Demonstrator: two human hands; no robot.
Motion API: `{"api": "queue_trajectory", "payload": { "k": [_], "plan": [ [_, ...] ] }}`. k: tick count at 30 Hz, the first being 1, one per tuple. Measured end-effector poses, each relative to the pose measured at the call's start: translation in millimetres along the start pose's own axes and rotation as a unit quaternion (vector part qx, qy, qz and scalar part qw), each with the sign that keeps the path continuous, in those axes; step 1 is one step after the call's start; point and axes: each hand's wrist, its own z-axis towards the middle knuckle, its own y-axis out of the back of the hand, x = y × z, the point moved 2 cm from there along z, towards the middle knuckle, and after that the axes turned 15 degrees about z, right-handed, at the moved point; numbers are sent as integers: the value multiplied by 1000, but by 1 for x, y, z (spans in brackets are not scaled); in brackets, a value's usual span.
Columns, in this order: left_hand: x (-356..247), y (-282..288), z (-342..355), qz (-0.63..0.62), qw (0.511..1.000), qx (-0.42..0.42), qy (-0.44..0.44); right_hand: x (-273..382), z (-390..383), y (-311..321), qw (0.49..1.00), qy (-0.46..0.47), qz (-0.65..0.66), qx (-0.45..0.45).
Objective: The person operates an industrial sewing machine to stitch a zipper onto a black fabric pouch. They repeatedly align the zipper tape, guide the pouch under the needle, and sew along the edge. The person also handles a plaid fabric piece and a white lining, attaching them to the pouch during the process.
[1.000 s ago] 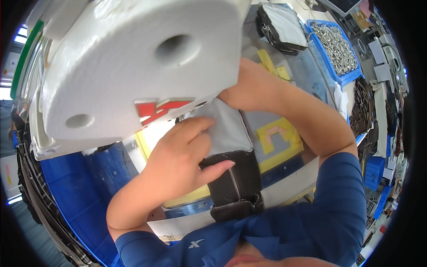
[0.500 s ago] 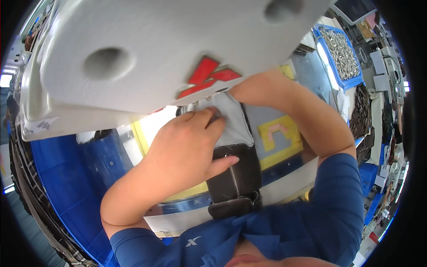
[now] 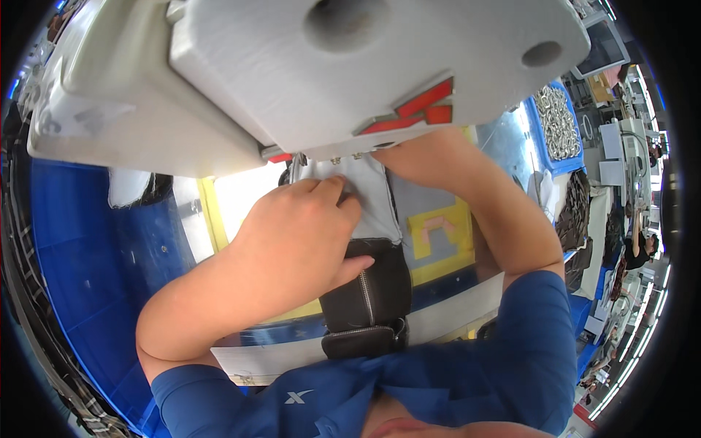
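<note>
A dark fabric piece, perhaps part of a bag, with two metal zippers [image 3: 366, 298] runs from near my chest toward the far side. Its far portion shows a light grey lining [image 3: 370, 208] with a dark edge. My left hand [image 3: 303, 237] rests palm down on this piece, its thumb stretched out beside the zipper and its other fingers on the lining. Beyond them, a large pale sewing machine head [image 3: 292, 80] with a red emblem overhangs the work. My right hand [image 3: 409, 162] reaches under the machine head at the lining's right edge; its fingers are hidden.
Yellow tape [image 3: 442, 252] marks the work surface right of the piece. A blue bin [image 3: 69, 285] stands at the left. At the far right, a blue tray [image 3: 553, 166] holds many metal rings or clips, near stacked dark pieces [image 3: 575, 208]. Another person [image 3: 640, 244] is in the distance.
The whole view has shifted, so the machine head shows further right and tilted. Both hands keep nearly the same place on the fabric piece.
</note>
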Motion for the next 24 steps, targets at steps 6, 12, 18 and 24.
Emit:
{"api": "queue_trajectory", "payload": {
  "k": [6,12,18,24],
  "plan": [
    [-1,-1,-1,11,1000,4,-5,-2,2,-4,999,29,-9,-11],
    [-2,-1,-3,25,1000,2,-8,-2,2,-8,999,34,-8,-8],
    [-2,0,-1,33,999,25,-10,-5,6,-9,998,57,-6,-38],
    [-6,6,-4,32,997,72,2,-9,4,-17,994,84,-38,-57]
  ]
}}
